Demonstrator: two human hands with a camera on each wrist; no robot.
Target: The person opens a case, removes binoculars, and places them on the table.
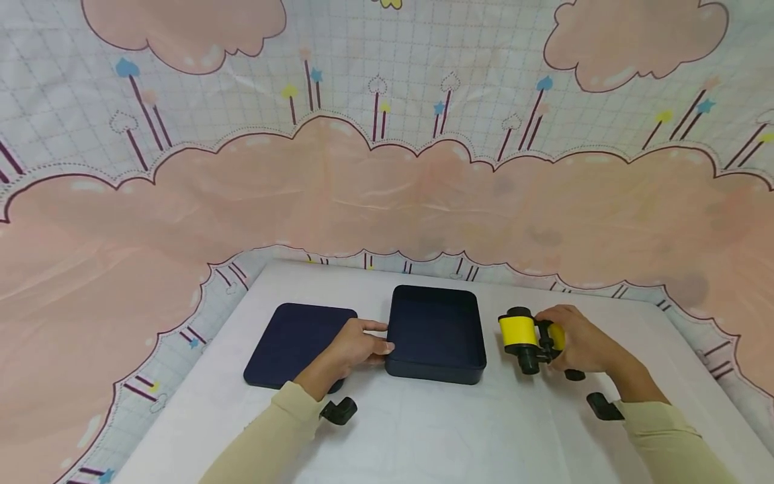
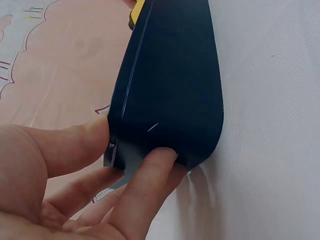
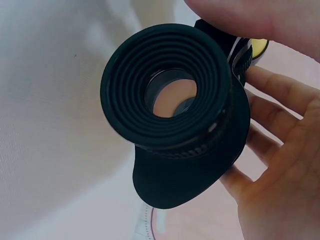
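Note:
A dark navy open box (image 1: pixel 435 333) stands at mid-table. My left hand (image 1: pixel 359 344) is at its left wall, thumb at the rim and fingers against the outer side, gripping it near a corner in the left wrist view. To the right of the box, my right hand (image 1: pixel 582 339) grips yellow-and-black binoculars (image 1: pixel 519 331) by the right barrel, eyepieces toward me. One ribbed eyepiece (image 3: pixel 167 92) fills much of the right wrist view, with fingers and thumb around its far side. Left of the box lies a flat navy square lid (image 1: pixel 296 339), partly covered by my left hand.
A white cloth covers the table (image 1: pixel 459 430). Behind it and along its sides hangs a curtain (image 1: pixel 423 188) with clouds and stars. A black wrist camera (image 1: pixel 340 411) sits on the left sleeve, another black camera (image 1: pixel 603 407) on the right.

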